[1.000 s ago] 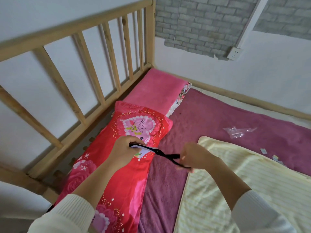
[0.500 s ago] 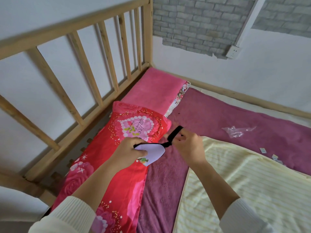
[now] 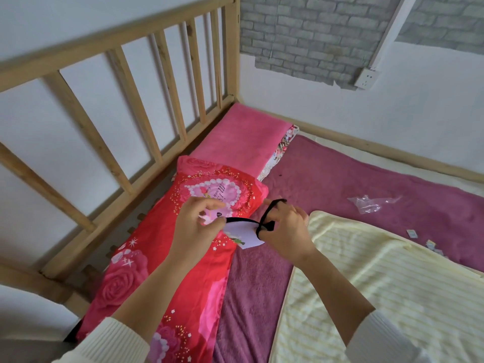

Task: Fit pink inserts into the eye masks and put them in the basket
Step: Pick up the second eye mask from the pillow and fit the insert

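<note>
Fingers [image 3: 209,205] of the left hand [image 3: 195,229] pinch one eye mask [image 3: 242,233]; the right hand [image 3: 284,229] pinches its black strap [image 3: 269,210] above two pillows, open bedding rightward.

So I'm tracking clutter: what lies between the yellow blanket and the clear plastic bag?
Head view: only bare purple bed cover lies between the yellow blanket and the clear plastic bag.

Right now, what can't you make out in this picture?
- Eye mask, head view: mostly covered by the left hand and right hand; insert not discernible.
- Basket: not in view.
- Small tags on the purple blanket: too small to read.
</note>
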### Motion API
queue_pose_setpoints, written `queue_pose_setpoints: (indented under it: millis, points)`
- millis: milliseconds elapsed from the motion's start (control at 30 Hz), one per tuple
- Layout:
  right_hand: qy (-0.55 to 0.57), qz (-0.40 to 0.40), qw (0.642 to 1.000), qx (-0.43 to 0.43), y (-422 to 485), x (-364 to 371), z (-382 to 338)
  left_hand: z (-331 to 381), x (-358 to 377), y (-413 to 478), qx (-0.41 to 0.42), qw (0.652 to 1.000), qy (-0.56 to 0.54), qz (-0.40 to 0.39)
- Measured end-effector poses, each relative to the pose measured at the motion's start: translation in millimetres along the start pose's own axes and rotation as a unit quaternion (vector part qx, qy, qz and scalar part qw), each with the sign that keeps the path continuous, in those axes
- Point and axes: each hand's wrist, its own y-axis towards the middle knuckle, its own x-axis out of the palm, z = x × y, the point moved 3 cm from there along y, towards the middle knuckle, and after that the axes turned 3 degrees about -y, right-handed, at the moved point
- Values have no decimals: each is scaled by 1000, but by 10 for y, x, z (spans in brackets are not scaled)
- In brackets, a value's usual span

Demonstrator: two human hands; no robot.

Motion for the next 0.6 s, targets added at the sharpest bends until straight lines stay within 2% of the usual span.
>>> queue_pose_setpoints:
  millis: [100, 200, 400, 600]
  points:
    - [-102, 9, 993, -53, -35, 84, -47, 124, 115, -84, 6, 996, -11, -89]
    - [-138, 20, 986, -94, -98, 174, -136, 157, 223, -119, -11, 990, 23, -142]
    - [-126, 45, 983, -129, -227, 265, -264, 111, 166, -191, -14, 985, 96, -143]
    - [-107, 40, 981, -159, -307, 404, -509, 62, -58, -395, -30, 991, 93, -93]
